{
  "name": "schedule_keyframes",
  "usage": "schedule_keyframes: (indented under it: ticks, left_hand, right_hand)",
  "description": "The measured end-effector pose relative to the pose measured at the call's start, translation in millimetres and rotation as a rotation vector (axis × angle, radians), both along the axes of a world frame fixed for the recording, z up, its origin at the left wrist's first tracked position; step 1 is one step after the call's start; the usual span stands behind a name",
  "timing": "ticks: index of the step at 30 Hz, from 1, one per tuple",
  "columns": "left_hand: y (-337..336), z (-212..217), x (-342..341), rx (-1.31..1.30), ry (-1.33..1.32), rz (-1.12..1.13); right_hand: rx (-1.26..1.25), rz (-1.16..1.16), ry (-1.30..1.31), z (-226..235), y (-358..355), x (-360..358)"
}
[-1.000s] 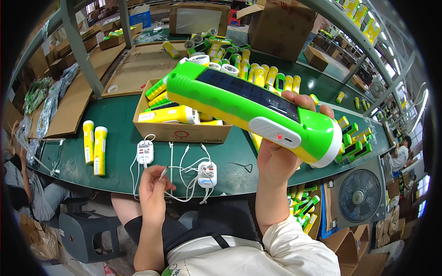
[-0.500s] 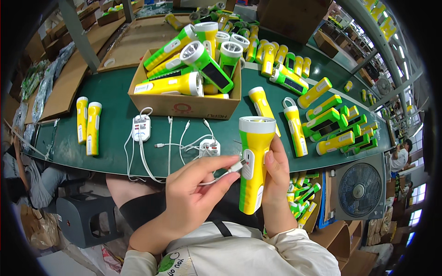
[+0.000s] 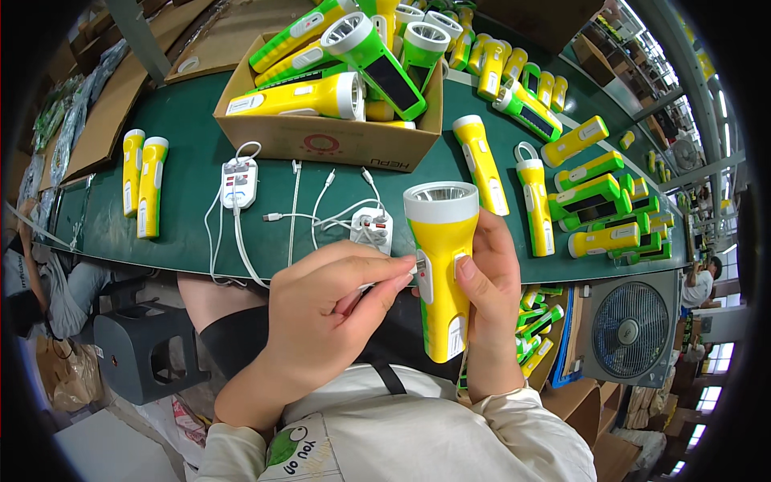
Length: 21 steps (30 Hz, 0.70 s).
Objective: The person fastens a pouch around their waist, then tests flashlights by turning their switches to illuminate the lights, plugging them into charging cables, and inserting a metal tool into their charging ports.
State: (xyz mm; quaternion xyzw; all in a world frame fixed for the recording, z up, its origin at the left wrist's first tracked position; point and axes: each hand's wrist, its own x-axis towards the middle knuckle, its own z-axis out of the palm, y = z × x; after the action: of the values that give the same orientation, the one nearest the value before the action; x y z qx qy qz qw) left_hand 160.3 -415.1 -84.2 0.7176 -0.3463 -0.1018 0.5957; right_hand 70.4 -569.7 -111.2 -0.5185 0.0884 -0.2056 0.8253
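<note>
My right hand [image 3: 493, 301] is closed round a yellow and green flashlight [image 3: 451, 249], held upright above my lap with its white-rimmed lens at the top. On its left side is a white panel [image 3: 426, 281]. Between thumb and forefinger, my left hand [image 3: 321, 313] pinches a white cable plug [image 3: 414, 267] at the upper part of that panel. My fingertips partly cover the plug, so I cannot tell how far in it sits. Beyond my left hand, a white charging hub [image 3: 372, 228] with several cables lies on the green table [image 3: 305, 189].
A cardboard box [image 3: 321, 145] full of flashlights stands behind. A second white hub [image 3: 239, 183] lies left of centre. Two flashlights [image 3: 150, 189] rest at the far left, and several more [image 3: 594, 201] lie at the right. A grey fan [image 3: 629, 333] stands at the lower right.
My left hand has brought the plug against the flashlight's side panel; before, it was slightly apart. The flashlight is a little higher in view, and the view itself has shifted.
</note>
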Motion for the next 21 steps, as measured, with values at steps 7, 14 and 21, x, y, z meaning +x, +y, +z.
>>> schedule_keyframes:
  ticks: [7, 14, 21]
  left_hand:
    - [2, -2, 3, 0.037, 0.079, 0.009]
    - [1, -19, 7, -0.194, 0.464, -0.016]
    - [6, -20, 7, -0.179, 0.365, -0.006]
  right_hand:
    - [-0.143, -0.102, 0.084, -9, 3, 4]
    - [-0.066, -0.018, 0.132, -9, 7, 5]
    - [-0.211, 0.020, 0.022, -17, 9, 5]
